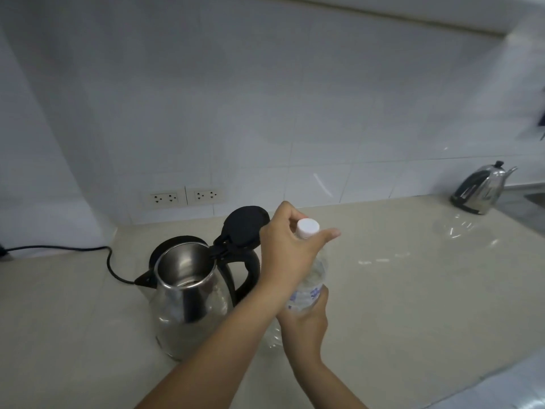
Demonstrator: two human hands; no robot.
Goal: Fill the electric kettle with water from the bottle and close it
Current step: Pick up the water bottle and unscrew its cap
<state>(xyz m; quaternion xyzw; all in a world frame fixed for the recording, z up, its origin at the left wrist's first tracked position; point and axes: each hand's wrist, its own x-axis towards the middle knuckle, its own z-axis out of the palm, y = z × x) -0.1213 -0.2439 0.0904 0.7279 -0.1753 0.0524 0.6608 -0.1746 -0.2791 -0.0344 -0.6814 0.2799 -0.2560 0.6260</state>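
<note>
left grip (283,255): reaching across from the left, fingers curled round the white cap (307,228) of the water bottle (312,278), thumb side up.
right grip (306,320): clenched round the bottle's lower body, just below the blue-printed label, holding it upright and slightly tilted.
electric kettle (188,296): steel body, black handle, standing on the beige tabletop (398,290) just left of the bottle; black lid (244,225) hinged up and open, interior visible, water level not discernible.
black cord (88,249): trailing left from kettle base.
second steel kettle (480,190): far right, well apart.
two wall sockets (185,196): on tiled wall behind.
</note>
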